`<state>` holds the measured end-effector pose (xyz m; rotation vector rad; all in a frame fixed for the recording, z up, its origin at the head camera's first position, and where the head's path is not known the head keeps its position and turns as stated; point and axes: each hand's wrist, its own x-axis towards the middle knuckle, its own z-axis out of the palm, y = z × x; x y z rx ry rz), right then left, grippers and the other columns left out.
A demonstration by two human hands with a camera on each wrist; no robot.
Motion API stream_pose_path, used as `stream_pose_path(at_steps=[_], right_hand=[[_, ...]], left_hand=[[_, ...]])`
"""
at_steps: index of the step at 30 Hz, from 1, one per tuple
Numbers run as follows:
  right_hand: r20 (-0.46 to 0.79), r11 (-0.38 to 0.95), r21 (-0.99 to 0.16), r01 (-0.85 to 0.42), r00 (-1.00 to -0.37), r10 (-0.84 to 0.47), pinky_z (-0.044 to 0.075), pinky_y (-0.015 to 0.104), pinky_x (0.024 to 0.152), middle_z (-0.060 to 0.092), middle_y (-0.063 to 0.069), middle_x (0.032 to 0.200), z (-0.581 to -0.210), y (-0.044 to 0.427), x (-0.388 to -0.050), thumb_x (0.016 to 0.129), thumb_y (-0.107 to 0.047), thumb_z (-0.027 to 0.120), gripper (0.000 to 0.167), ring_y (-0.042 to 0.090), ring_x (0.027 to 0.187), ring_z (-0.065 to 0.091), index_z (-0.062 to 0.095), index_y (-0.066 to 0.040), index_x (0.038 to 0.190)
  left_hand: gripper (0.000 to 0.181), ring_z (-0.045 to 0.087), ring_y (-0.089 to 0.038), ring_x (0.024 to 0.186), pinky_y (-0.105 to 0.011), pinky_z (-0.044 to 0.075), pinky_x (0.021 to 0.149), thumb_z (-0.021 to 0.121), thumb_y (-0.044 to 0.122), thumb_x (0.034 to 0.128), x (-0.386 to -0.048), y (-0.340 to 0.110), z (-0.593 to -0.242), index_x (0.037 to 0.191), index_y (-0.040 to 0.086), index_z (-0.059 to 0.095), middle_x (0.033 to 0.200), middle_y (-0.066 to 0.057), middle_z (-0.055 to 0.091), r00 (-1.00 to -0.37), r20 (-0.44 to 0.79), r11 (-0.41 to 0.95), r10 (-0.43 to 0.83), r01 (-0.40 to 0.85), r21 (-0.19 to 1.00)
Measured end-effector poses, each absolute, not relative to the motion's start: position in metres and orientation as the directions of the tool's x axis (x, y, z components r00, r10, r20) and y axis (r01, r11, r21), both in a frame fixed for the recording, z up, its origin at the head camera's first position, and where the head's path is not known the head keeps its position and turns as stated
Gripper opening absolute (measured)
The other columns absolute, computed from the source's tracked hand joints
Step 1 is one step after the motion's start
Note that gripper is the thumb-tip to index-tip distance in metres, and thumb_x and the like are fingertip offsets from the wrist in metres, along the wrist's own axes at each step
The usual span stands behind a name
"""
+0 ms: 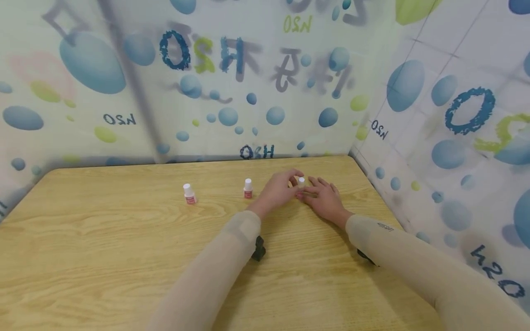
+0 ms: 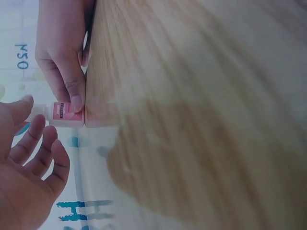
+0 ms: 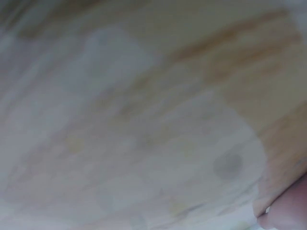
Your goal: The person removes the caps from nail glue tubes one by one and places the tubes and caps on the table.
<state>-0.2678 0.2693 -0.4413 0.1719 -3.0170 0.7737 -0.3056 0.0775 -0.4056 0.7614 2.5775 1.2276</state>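
A small white plastic bottle with a pink label [image 2: 60, 114] stands upright near the far right part of the pale wood-grain surface [image 1: 124, 257], between a person's two hands. The left hand [image 1: 278, 189] has its grip on the white cap [image 2: 39, 111] — thumb and forefinger set about it, the other fingers bent loosely clear. The right hand [image 1: 325, 201] grasps the lower body near the base, a thumb pressed against the label; its outer fingers spread over the surface. The right wrist view is blurred and shows little of this grip.

Two similar bottles stand upright and untouched to the left: a nearer white-capped one [image 1: 248, 189] and a farther white-capped one [image 1: 190, 195]. Behind rises a pale wall covering printed with blue and green droplets [image 1: 227, 116].

Handling, as judged: the bottle should be light, with fairly stiff walls that may give a little under a hard squeeze; smooth plastic could slip, and the narrow base would tip readily — breakage seems unlikely. The body, low on the label, offers the steadiest hold; the cap is best taken by its sides, between thumb and forefinger.
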Motion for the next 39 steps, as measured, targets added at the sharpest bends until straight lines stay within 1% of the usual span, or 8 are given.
stream_pose_path(at_steps=[3, 8, 15, 19, 23, 27, 31, 39], right_hand=[[0.046, 0.875, -0.472, -0.108, -0.994, -0.098, 0.007, 0.072, 0.128, 0.035, 0.019, 0.172, -0.4408, 0.2685, -0.2678, 0.106, -0.043, 0.065, 0.047, 0.046, 0.163, 0.022, 0.066, -0.019, 0.146], [0.041, 0.874, -0.475, -0.103, -0.995, -0.095, 0.006, 0.072, 0.128, 0.034, 0.018, 0.172, -0.4413, 0.2683, -0.2678, 0.105, -0.044, 0.065, 0.049, 0.045, 0.163, 0.022, 0.064, -0.02, 0.148], [0.038, 0.869, -0.486, -0.098, -0.995, -0.092, 0.006, 0.072, 0.129, 0.034, 0.017, 0.173, -0.4405, 0.2688, -0.2673, 0.106, -0.045, 0.064, 0.048, 0.045, 0.163, 0.022, 0.066, -0.019, 0.146], [0.036, 0.872, -0.48, -0.098, -0.995, -0.092, 0.006, 0.072, 0.129, 0.035, 0.017, 0.173, -0.4409, 0.2693, -0.2681, 0.105, -0.045, 0.064, 0.048, 0.045, 0.163, 0.022, 0.066, -0.02, 0.146], [0.036, 0.878, -0.468, -0.1, -0.995, -0.094, 0.007, 0.072, 0.129, 0.035, 0.017, 0.172, -0.442, 0.2695, -0.2691, 0.105, -0.045, 0.065, 0.048, 0.045, 0.163, 0.023, 0.066, -0.02, 0.146], [0.031, 0.876, -0.472, -0.094, -0.995, -0.09, 0.007, 0.072, 0.129, 0.035, 0.016, 0.173, -0.4414, 0.2692, -0.2694, 0.105, -0.046, 0.065, 0.05, 0.045, 0.163, 0.022, 0.064, -0.021, 0.147], [0.024, 0.874, -0.478, -0.087, -0.996, -0.086, 0.006, 0.071, 0.129, 0.034, 0.016, 0.173, -0.4403, 0.2686, -0.2689, 0.105, -0.047, 0.065, 0.05, 0.044, 0.164, 0.021, 0.064, -0.022, 0.148], [0.019, 0.874, -0.479, -0.088, -0.996, -0.09, 0.006, 0.072, 0.129, 0.033, 0.017, 0.173, -0.4411, 0.269, -0.2687, 0.105, -0.048, 0.064, 0.051, 0.045, 0.163, 0.021, 0.064, -0.021, 0.149]], left_hand=[[0.038, 0.064, -0.021, 0.093, -0.031, 0.052, 0.076, 0.061, 0.024, 0.1098, -0.3056, 0.0757, -0.4051, 0.146, 0.015, 0.061, 0.12, -0.008, 0.07, -0.834, 0.051, 0.518, 0.55, 0.388, 0.763], [0.03, 0.065, -0.021, 0.097, -0.034, 0.055, 0.08, 0.059, 0.026, 0.1109, -0.3065, 0.0768, -0.4061, 0.139, 0.017, 0.065, 0.12, -0.007, 0.071, -0.841, 0.053, 0.527, 0.538, 0.385, 0.757], [0.024, 0.064, -0.018, 0.085, -0.032, 0.053, 0.072, 0.062, 0.034, 0.1093, -0.308, 0.0794, -0.4087, 0.127, 0.02, 0.067, 0.108, -0.002, 0.071, -0.872, 0.063, 0.558, 0.486, 0.365, 0.745], [0.02, 0.061, -0.018, 0.077, -0.03, 0.05, 0.066, 0.067, 0.032, 0.1063, -0.3084, 0.0797, -0.4086, 0.121, 0.019, 0.067, 0.101, -0.001, 0.069, -0.889, 0.063, 0.567, 0.453, 0.342, 0.749], [0.026, 0.06, -0.018, 0.079, -0.029, 0.049, 0.065, 0.069, 0.026, 0.1053, -0.3091, 0.0798, -0.4087, 0.13, 0.018, 0.067, 0.106, -0.002, 0.067, -0.878, 0.089, 0.541, 0.471, 0.367, 0.757], [0.035, 0.059, -0.02, 0.092, -0.029, 0.051, 0.074, 0.065, 0.019, 0.1074, -0.3103, 0.0793, -0.4085, 0.142, 0.016, 0.066, 0.118, -0.004, 0.064, -0.847, 0.117, 0.513, 0.518, 0.417, 0.751], [0.033, 0.059, -0.022, 0.099, -0.032, 0.052, 0.08, 0.062, 0.018, 0.1087, -0.3101, 0.0784, -0.407, 0.141, 0.013, 0.068, 0.125, -0.006, 0.065, -0.841, 0.111, 0.508, 0.529, 0.419, 0.752], [0.027, 0.058, -0.019, 0.089, -0.029, 0.048, 0.07, 0.066, 0.026, 0.1073, -0.3091, 0.0798, -0.4056, 0.131, 0.016, 0.071, 0.113, -0.001, 0.066, -0.874, 0.094, 0.547, 0.478, 0.38, 0.746]])
